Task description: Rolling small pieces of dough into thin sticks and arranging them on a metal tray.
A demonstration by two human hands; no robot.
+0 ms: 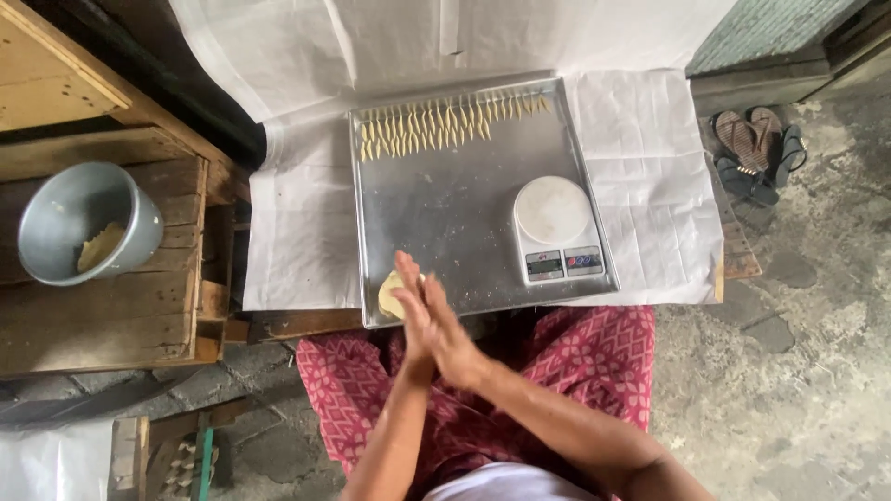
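Pale yellow dough is what I watch first: a soft lump of pale yellow dough (390,293) lies at the near left corner of the square silver metal tray (445,204), at about seven o'clock on it; my left hand (413,320) and right hand (444,336) stand just over it, palms pressed flat together with fingers straight and pointing away at twelve o'clock; whether a bit of dough sits between the palms I cannot tell.

On the tray, along the far edge from ten to one o'clock, runs a row of thin pale dough strips (445,122) laid side by side; at four o'clock on it rests a small white kitchen scale with a round platform (555,227).

The tray lies on white paper sheets (640,158) spread over a low wooden stand; at nine o'clock a grey metal bowl with a little dough inside (88,232) stands on a rough wooden crate (111,306); at two o'clock dark sandals (756,148) lie on the worn concrete floor (798,371); red patterned cloth (575,357) covers my lap.
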